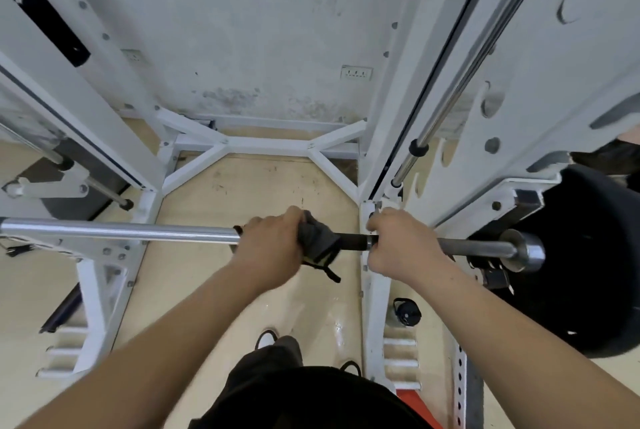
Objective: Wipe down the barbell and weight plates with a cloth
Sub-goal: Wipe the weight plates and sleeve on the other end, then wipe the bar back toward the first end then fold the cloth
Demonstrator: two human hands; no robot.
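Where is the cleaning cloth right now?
The dark cloth is wrapped around the barbell near the middle of the head view, held by the left hand, beside the right hand.

Both forearms are bare, no sleeves reaching the wrists and nothing worn on the left hand or right hand. Below, a black top, dark grey-brown trousers, and dark shoes with white toes.

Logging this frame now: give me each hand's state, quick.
Left hand: closed around the dark cloth, on the barbell.
Right hand: closed on the bare barbell.
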